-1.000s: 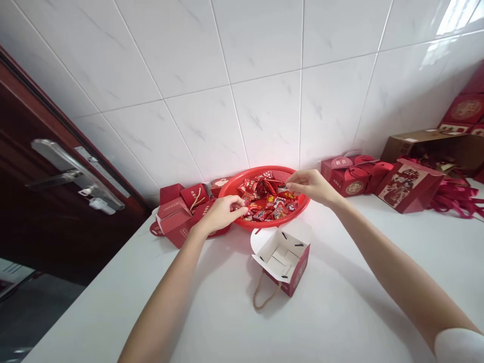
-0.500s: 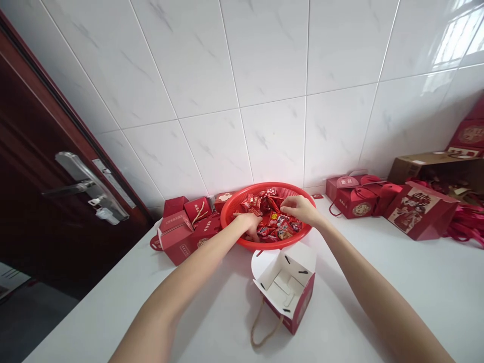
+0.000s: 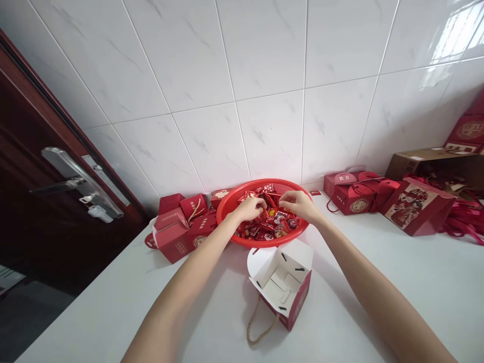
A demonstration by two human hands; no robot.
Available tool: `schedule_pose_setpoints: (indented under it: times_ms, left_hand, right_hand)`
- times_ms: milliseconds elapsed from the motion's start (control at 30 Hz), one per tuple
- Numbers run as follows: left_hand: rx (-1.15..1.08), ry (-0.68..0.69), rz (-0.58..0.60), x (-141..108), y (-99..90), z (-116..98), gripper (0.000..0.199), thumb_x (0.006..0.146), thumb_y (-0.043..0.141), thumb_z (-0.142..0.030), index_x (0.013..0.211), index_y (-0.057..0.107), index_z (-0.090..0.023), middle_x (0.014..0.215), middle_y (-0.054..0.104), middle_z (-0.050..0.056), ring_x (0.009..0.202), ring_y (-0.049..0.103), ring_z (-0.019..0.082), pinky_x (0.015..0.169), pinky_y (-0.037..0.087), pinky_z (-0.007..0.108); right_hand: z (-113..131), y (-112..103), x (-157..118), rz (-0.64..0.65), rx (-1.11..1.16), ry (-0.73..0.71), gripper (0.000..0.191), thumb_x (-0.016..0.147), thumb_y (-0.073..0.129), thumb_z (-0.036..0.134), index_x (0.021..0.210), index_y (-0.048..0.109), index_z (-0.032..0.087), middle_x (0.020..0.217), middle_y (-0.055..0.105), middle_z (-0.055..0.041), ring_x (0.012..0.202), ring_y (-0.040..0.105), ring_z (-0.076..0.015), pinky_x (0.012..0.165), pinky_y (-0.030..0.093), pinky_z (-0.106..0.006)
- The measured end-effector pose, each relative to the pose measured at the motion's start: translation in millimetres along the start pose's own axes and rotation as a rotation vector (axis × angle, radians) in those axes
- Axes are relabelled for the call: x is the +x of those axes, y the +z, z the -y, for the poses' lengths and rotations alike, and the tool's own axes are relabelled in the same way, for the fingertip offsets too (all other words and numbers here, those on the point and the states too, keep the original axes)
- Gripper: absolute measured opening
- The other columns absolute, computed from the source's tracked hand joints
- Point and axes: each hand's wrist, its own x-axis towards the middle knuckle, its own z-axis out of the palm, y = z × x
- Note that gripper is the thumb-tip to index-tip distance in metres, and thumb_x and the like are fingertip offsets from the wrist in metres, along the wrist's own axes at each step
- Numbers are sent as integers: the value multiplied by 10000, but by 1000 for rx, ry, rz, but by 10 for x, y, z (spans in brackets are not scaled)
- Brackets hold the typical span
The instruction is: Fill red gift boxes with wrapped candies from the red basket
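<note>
A red plastic basket [image 3: 224,222] holds several small wrapped snack packets [image 3: 282,229], mostly red. My left hand [image 3: 251,207] is over the basket's left half, its fingers curled in a pinch; what lies between them cannot be made out. From the right, my right hand [image 3: 298,204] reaches over the rim with thumb and fingertips drawn together at the packets, and its grip is too small to make out. In front of the basket stands an open red gift box [image 3: 298,302], white inside with nothing in it, its rope handle [image 3: 260,339] drooping onto the table.
Several red boxes [image 3: 176,237] crowd the basket's left side. More red boxes [image 3: 351,196] stand to the right, near a brown carton [image 3: 423,156] and red ribbons [image 3: 467,219]. A tiled wall [image 3: 272,136] closes off the back; a dark door [image 3: 38,191] is at the left.
My left hand has risen from among the packets and moved toward the basket's middle, its fingers now curled. My right hand has stayed nearly in place. The view has shifted slightly.
</note>
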Motion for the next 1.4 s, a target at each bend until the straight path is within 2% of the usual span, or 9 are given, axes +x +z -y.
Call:
schedule_pose_setpoints:
  times_ms: [433,567,667,767,933,1067,1167,1300,1400]
  left_hand:
    - [-384,159,-112,4,34,1,330,918,524,-415,1021,722,-171,1092,746,87,1063,659,243,994,483,362]
    - [-400,201,-250,-16,23,-127,386,943,492,-493,950,702,-168,1001,742,58,976,659,217,931,500,326]
    - [-373,233,-319,-25,36,-221,385,947,478,-494,938,693,-174,979,733,45,949,650,208,906,496,306]
    - [-351,210,-273,-7,59,-220,430,948,446,-532,925,694,-181,934,731,42,946,655,224,887,495,312]
    - [-367,-51,-157,-1,49,-132,576,970,346,-625,889,711,-185,888,746,68,898,688,266,864,495,350]
    - [-502,-218,33,-34,19,-170,662,944,352,-709,981,737,-172,939,766,88,662,708,231,806,516,357]
    - [-599,-248,81,-29,20,-200,666,910,404,-747,953,737,-171,844,759,66,603,708,218,750,530,348]
    - [-662,-274,121,12,33,-178,641,882,492,-730,653,689,-165,634,702,68,568,665,210,652,532,347]
    - [-718,-214,144,18,23,-161,512,841,635,-632,652,696,-160,598,689,54,561,642,200,637,537,352]
  right_hand:
    - [73,28,-27,70,-138,-4,78,800,640,256,788,672,185,838,731,-47,760,639,-178,706,480,-299]
    - [84,38,-21,186,-189,-61,313,835,653,484,711,620,199,738,688,-28,672,581,-167,627,419,-300]
    - [90,30,-17,281,-223,-83,518,788,657,616,561,417,218,544,484,38,542,423,-121,549,307,-290]
    - [92,9,-19,268,-152,-134,549,757,653,630,565,335,226,550,367,60,549,348,-109,547,267,-285]
    - [104,-25,-50,112,-50,-111,436,770,630,526,601,364,226,591,401,51,584,382,-120,568,304,-285]
    - [101,-15,-55,46,-94,-104,394,770,626,485,597,386,225,584,413,48,586,383,-127,570,304,-292]
    - [83,5,-45,81,-189,-107,348,783,621,403,592,392,222,574,421,49,577,374,-127,571,296,-293]
    - [79,26,-46,137,-354,-106,346,800,631,305,579,379,219,572,440,44,574,391,-131,584,287,-293]
    - [104,36,-58,159,-385,-88,227,821,647,306,668,507,214,653,558,17,633,487,-153,616,320,-286]
